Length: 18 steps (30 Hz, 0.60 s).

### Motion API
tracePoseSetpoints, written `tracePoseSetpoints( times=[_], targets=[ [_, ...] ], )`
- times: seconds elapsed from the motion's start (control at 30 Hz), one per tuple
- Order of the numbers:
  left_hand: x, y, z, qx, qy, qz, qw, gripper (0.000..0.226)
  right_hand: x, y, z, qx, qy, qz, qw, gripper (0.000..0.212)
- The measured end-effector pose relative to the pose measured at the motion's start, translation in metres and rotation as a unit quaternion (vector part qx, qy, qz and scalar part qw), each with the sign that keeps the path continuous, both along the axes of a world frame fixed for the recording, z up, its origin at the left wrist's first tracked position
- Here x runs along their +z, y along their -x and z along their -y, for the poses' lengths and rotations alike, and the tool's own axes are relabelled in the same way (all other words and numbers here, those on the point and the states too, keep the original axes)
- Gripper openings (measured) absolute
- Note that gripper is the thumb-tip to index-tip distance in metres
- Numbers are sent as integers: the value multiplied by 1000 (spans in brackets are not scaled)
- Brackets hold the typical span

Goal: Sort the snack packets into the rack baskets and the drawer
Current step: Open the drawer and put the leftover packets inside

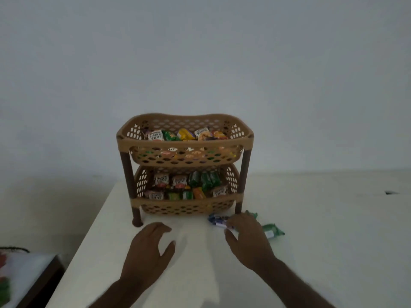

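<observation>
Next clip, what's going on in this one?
A person is sorting snack packets into a two-tier rack on a white table. Both the top basket and the lower basket already hold many packets. The right hand is reaching onto a blue packet lying in front of the rack, with two green packets loose beside it. The left hand hovers open and empty over the table. No drawer is visible.

Stocked rack (184,138), hands beside packets (219,221)
</observation>
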State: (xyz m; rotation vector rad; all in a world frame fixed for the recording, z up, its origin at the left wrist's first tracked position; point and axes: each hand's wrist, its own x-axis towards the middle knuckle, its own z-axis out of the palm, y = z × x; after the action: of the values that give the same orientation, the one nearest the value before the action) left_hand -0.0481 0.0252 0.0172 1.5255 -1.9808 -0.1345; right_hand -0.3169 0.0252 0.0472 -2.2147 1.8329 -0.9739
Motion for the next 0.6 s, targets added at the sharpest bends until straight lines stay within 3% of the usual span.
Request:
tracePoseSetpoints(
  times=[0.13,0.3,0.37,0.47,0.6],
  targets=[
    [-40,-15,-28,0,-61,7,998,35,-40,2,-29,-28,-58,-10,998,15],
    [-68,-21,-60,4,-115,12,993,58,-79,4,-58,-27,-117,-26,992,21],
    [-77,-22,-71,9,-132,10,991,74,-92,7,-67,-23,-127,-30,991,28],
    [-97,-20,-86,23,-160,24,987,71,-115,16,-80,-16,-157,-48,986,46],
    [-117,-15,-99,32,-168,124,977,90,-141,26,-94,3,-177,-124,976,67]
  ],
)
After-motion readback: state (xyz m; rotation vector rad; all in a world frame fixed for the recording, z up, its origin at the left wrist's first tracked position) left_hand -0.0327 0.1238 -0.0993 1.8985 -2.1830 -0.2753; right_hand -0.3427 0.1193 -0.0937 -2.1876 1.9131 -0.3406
